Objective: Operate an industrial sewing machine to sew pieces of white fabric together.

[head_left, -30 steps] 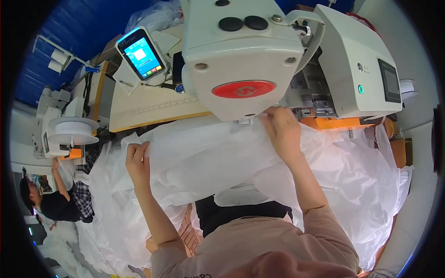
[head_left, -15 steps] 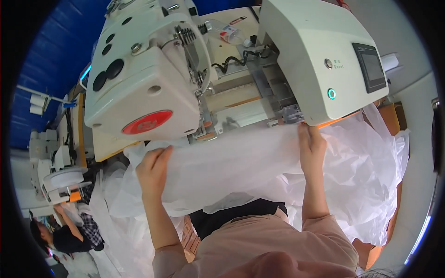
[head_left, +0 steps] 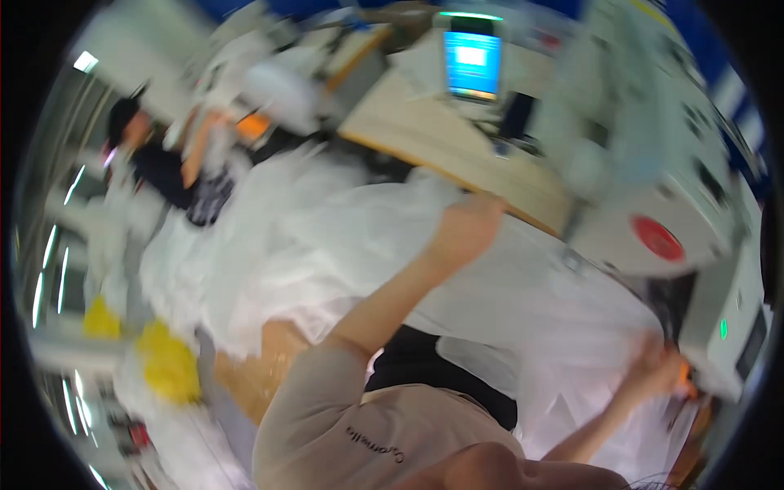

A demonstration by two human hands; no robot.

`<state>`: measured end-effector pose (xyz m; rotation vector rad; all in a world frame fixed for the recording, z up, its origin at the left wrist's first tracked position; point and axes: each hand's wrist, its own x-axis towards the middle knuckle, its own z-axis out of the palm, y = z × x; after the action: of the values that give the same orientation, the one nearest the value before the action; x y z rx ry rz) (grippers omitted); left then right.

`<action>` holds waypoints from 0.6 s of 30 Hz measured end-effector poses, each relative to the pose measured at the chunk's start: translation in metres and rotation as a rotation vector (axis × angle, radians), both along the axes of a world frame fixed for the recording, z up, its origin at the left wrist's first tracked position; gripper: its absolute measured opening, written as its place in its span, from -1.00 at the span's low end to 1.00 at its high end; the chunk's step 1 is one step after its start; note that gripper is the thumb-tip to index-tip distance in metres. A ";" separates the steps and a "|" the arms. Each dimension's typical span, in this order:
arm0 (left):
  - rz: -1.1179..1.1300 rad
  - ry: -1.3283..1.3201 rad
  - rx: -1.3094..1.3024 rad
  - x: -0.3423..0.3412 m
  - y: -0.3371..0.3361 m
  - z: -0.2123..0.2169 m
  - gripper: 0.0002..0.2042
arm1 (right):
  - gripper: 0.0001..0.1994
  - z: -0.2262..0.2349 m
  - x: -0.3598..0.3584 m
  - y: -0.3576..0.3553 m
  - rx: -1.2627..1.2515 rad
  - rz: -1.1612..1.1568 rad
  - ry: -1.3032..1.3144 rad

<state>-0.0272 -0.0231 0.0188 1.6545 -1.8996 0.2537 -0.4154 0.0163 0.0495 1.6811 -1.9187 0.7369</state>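
Observation:
A wide sheet of thin white fabric (head_left: 490,286) drapes over my lap and spreads to the left in loose folds. My left hand (head_left: 467,229) is closed on its upper edge, beside the front edge of the wooden table (head_left: 441,122). Over the right part of the sheet is my right hand (head_left: 653,367), near an orange part under the machine. Motion smears its fingers, so their grip cannot be made out. A large white sewing machine (head_left: 653,196) with a red oval badge stands to the right, above the fabric.
A lit blue screen (head_left: 474,65) and a dark phone-like object (head_left: 518,114) are on the table. Another person (head_left: 167,163) works at a machine on the far left. Yellow bundles (head_left: 167,359) and a cardboard box (head_left: 253,367) lie at the lower left.
My view has swung left, so the machine now appears at the right. My left hand has moved out leftward along the fabric, farther from the right hand. The picture is now blurred.

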 end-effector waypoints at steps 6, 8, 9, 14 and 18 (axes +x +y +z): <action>0.109 0.102 0.013 0.026 0.020 -0.007 -0.92 | -0.78 0.014 0.074 -0.010 -0.022 0.479 -0.003; 0.207 0.107 0.034 0.038 0.031 -0.006 -0.88 | -0.78 0.014 0.097 -0.021 0.100 0.549 0.030; 0.241 0.108 0.020 0.046 0.032 -0.008 -0.88 | -0.76 0.004 0.095 -0.028 0.157 0.472 0.009; 0.360 -0.001 0.228 0.058 0.050 -0.029 -0.88 | -0.72 -0.022 0.084 -0.032 0.259 0.432 -0.220; 0.467 -0.060 0.171 0.089 0.066 -0.038 -0.89 | -0.74 -0.042 0.092 -0.038 0.287 0.496 -0.176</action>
<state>0.0614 0.0427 -0.0189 2.2191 -1.5873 0.3361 -0.3239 -0.0215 0.0078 2.3913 -1.7996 0.8411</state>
